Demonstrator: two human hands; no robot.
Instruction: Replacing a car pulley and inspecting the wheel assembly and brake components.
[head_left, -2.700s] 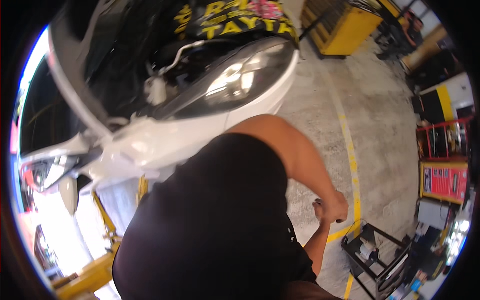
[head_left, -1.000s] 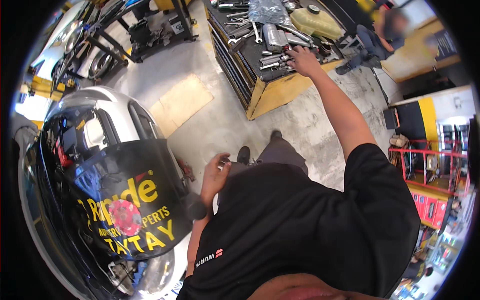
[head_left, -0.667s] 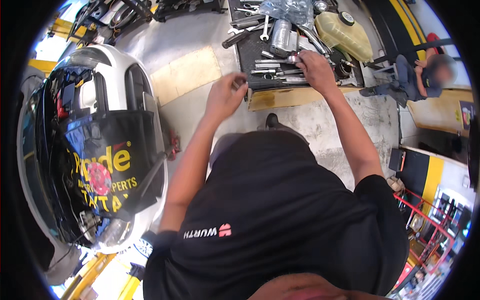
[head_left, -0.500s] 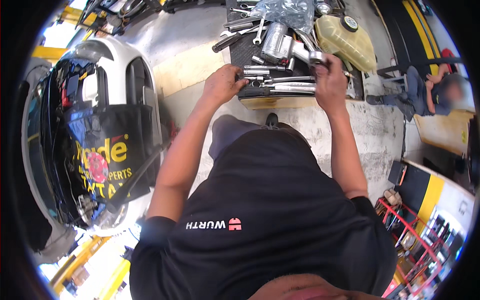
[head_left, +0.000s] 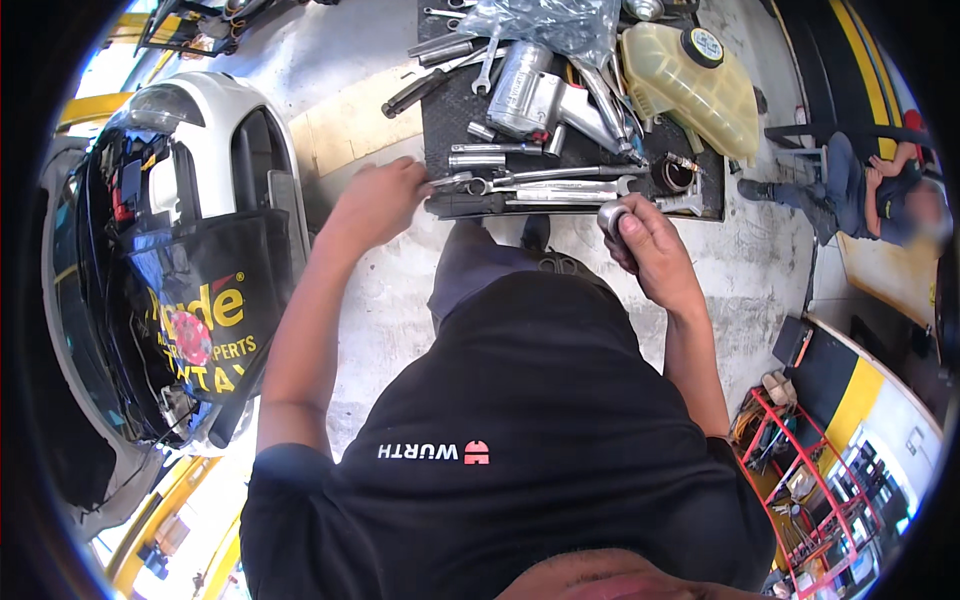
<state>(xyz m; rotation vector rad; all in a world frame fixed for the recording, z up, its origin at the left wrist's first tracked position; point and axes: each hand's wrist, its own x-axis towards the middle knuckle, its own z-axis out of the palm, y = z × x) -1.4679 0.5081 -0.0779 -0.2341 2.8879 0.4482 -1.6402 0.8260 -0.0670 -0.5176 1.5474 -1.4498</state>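
Observation:
My right hand (head_left: 655, 255) is closed round a ratchet wrench (head_left: 612, 216), its round metal head showing above the fist. The handle is mostly hidden by my fingers. This hand is just off the near edge of a black-matted tool surface (head_left: 437, 125). At that surface's left corner is my left hand (head_left: 380, 203), fingers a little bent and apart, tips beside the end of a wrench (head_left: 455, 180); no object shows in it. Several wrenches (head_left: 570, 188) and sockets (head_left: 478, 160) lie between the hands. Behind them lies a silver impact gun (head_left: 525, 95).
A yellowed plastic tank (head_left: 690, 95) with a black cap is at the back right, near a dark round cup (head_left: 672, 175). Clear plastic wrap (head_left: 545, 25) covers tools behind. A white car (head_left: 215, 120) with its engine bay exposed is at left. Another person (head_left: 870, 190) sits at right.
My right hand has come down and toward me, carrying the ratchet wrench off the tools. My left hand has shifted left and slightly nearer. The tool surface appears lower-left in view.

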